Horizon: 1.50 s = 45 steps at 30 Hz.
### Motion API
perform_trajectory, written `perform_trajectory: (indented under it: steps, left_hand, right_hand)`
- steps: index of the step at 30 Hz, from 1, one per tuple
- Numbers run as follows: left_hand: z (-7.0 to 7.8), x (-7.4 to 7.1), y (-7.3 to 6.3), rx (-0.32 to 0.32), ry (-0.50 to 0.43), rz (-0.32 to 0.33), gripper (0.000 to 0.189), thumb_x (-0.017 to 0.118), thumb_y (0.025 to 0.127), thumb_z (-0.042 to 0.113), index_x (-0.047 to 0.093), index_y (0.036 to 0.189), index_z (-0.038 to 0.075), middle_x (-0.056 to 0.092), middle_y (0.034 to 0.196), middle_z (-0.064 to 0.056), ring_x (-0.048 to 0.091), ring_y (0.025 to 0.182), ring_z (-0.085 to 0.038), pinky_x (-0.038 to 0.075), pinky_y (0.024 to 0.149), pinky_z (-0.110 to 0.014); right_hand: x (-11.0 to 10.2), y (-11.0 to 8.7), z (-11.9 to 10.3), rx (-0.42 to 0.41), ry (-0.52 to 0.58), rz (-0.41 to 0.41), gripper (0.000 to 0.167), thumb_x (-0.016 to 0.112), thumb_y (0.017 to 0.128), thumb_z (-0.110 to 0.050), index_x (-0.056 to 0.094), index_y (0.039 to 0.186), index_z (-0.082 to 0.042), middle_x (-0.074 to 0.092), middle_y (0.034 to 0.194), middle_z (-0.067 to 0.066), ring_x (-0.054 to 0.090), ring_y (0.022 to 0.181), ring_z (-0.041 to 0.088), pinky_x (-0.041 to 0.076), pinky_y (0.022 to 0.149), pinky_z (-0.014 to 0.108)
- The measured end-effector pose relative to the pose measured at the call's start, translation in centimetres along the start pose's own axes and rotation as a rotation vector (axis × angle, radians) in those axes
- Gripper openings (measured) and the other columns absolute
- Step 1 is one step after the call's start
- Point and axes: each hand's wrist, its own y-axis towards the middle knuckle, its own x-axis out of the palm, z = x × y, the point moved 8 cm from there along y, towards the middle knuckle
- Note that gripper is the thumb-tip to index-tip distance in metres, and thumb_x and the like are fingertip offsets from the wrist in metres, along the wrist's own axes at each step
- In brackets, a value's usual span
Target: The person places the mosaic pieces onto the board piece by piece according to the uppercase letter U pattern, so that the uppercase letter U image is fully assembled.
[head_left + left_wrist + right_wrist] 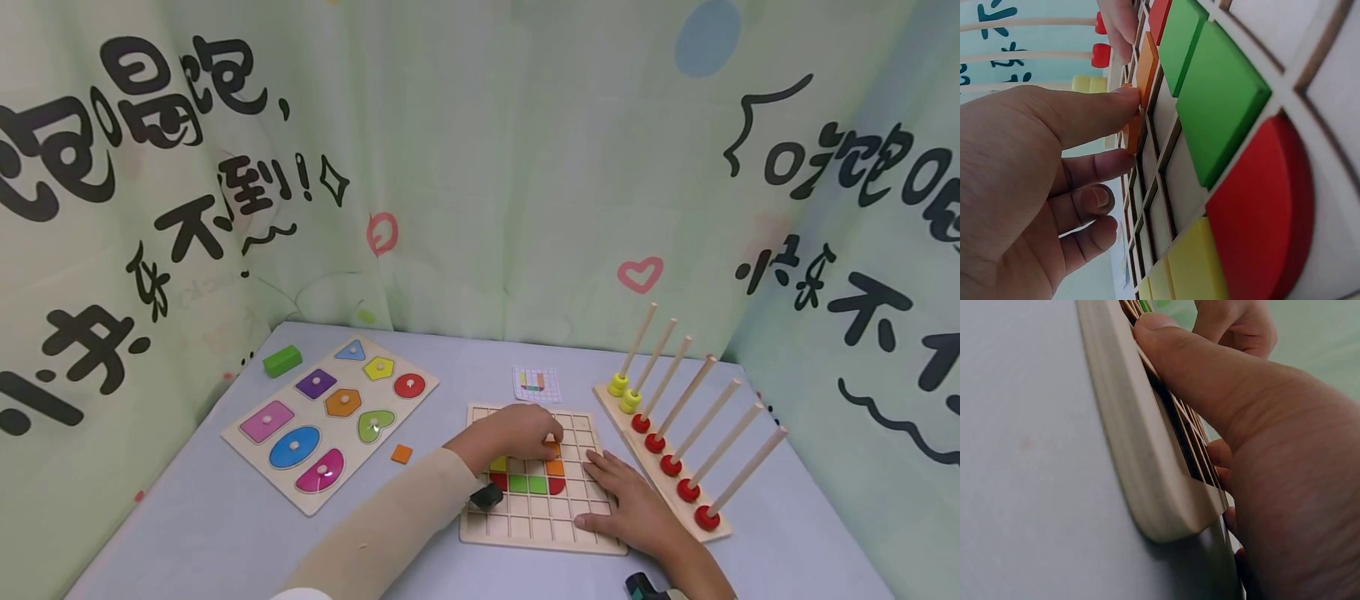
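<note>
My left hand [517, 433] reaches over the wooden grid board [525, 531], its thumb and index finger pinching an orange square tile [1131, 132] at the grid. In the left wrist view, the other fingers are bent below it. Beside that tile lies another orange tile [1147, 69] in its cell. Green squares [1213, 103], red rounded pieces [1266, 219] and yellow tiles [1196, 259] also fill cells. The right hand [626, 500] rests with spread fingers on the board's right edge; in the right wrist view, its thumb [1179, 356] presses on the rim.
A pattern card [537, 384] lies behind the board. On the right stands a peg rack [637, 442] with red and yellow beads. To the left are a shape puzzle [309, 500], a loose orange tile [402, 454] and a green block [282, 362]. Printed curtains surround the table.
</note>
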Motion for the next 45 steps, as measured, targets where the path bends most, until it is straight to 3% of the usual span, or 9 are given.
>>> perform_trajectory:
  steps: [32,39,45]
  left_hand:
    - [0.1,0.0,0.2,0.001,-0.013,-0.002,0.019,0.065,0.094,0.03,0.071,0.111,0.024,0.061,0.09,0.012,0.053,0.078,-0.005,0.046,0.075,-0.023]
    - [-0.6,-0.3,-0.3,-0.029,-0.036,0.011,0.021,0.065,0.094,0.03,0.072,0.112,0.023,0.062,0.093,0.013,0.053,0.078,-0.006,0.046,0.075,-0.024]
    - [-1.5,-1.0,-1.7,-0.052,-0.003,0.029,0.022,0.066,0.093,0.031,0.072,0.113,0.024,0.063,0.097,0.013,0.054,0.083,-0.005,0.047,0.079,-0.025]
  right_hand:
    - [0.0,0.2,-0.1,0.001,-0.006,-0.002,0.099,0.069,0.068,-0.073,0.051,0.143,-0.011,0.038,0.152,0.004,0.023,0.143,0.035,0.023,0.106,0.063]
    - [0.0,0.3,-0.1,-0.01,-0.015,0.006,0.099,0.068,0.068,-0.074,0.051,0.142,-0.01,0.038,0.152,0.006,0.023,0.142,0.035,0.023,0.106,0.063]
    - [0.1,0.2,0.2,0.001,-0.018,0.002,0.1,0.068,0.067,-0.074,0.051,0.142,-0.01,0.038,0.152,0.006,0.024,0.142,0.036,0.023,0.106,0.063]
